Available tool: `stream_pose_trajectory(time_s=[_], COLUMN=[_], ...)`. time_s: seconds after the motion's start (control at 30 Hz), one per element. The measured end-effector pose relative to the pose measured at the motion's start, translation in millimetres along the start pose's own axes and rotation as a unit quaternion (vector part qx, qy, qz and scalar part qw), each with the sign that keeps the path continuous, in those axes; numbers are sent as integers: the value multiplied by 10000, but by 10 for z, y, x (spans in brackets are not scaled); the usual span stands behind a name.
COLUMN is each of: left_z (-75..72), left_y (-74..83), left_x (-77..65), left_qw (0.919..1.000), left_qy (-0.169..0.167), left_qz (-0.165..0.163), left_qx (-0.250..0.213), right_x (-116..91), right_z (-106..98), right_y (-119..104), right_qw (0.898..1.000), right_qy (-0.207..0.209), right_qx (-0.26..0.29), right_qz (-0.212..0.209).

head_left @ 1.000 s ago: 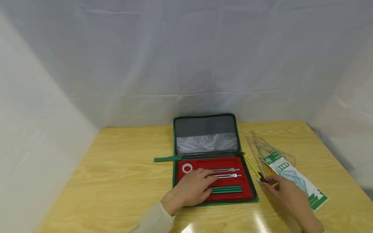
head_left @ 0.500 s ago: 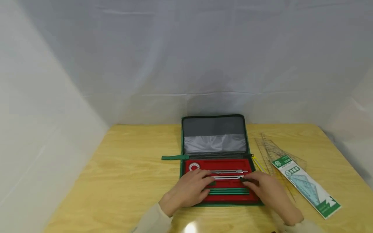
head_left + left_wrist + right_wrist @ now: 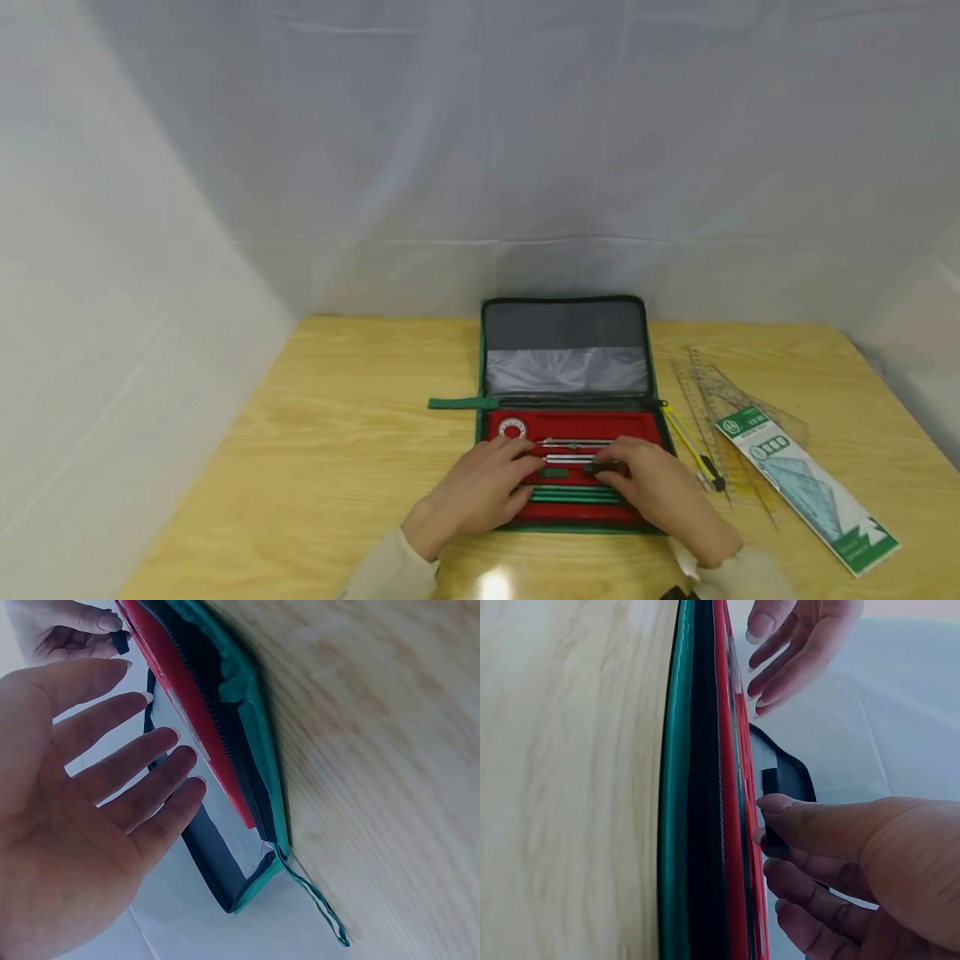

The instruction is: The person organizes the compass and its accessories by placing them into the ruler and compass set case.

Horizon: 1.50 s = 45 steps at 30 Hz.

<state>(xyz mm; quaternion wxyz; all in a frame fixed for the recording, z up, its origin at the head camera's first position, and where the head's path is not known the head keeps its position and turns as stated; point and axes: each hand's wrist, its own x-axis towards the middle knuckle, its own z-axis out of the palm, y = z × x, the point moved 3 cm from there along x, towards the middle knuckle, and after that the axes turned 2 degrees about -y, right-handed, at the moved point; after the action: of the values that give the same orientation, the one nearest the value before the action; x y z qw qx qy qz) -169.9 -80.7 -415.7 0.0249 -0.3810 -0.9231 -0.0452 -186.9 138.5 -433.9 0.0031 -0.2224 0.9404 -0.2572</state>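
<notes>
A zip case with a green edge (image 3: 481,350) lies open in the head view. Its red tray (image 3: 600,423) bears a white ring-shaped dial (image 3: 513,428), metal compass pieces (image 3: 570,459), green pencils (image 3: 573,496) and a small green piece (image 3: 554,472). My left hand (image 3: 483,483) reaches over the tray's left part; its fingers (image 3: 127,761) look nearly straight in the left wrist view. Over the right part, my right hand (image 3: 660,487) pinches a small dark block (image 3: 771,782) between thumb and fingers, close above the tray. Its exact kind cannot be told.
Right of the case lies a yellow cutter knife (image 3: 690,437), a small pale item (image 3: 706,481) beside it. Clear plastic rulers (image 3: 701,392) and a green-and-white packet (image 3: 810,492) lie farther right on the wooden table (image 3: 337,433). White sheeting (image 3: 450,167) hangs behind.
My right hand has moved left from the cutter's black end to over the tray, now pinching the dark block. The left hand stays over the tray; the view has turned slightly left.
</notes>
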Motion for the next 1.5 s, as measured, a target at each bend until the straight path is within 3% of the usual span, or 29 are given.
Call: stream_pose_trajectory(time_s=[0.43,0.67,0.87,0.97,1.17,1.3,1.5], left_z=[18,36,89,127,167,168,168], left_y=[23,148,265,306,318,324,343], left_x=[2,86,156,182,198,199,220], left_qw=[10000,9989,9969,9955,9945,9946,9962], left_qy=[-95,-165,-414,-598,-772,-711,-519], left_qz=[2,384,585,667,636,640,640], left_qx=[-11,207,313,294,322,399,266], right_x=[16,-107,-206,-236,-266,-289,-306], right_z=[92,49,64,95,154,160,153], right_y=[-62,3,29,40,12,1,-24], right_qw=[9987,9959,9900,9891,9912,9922,9915], right_qy=[217,398,623,611,192,105,126], right_qx=[-331,-378,-606,-776,-1032,-1095,-1152], right_qz=[-323,-714,-1114,-1091,-807,-591,-595])
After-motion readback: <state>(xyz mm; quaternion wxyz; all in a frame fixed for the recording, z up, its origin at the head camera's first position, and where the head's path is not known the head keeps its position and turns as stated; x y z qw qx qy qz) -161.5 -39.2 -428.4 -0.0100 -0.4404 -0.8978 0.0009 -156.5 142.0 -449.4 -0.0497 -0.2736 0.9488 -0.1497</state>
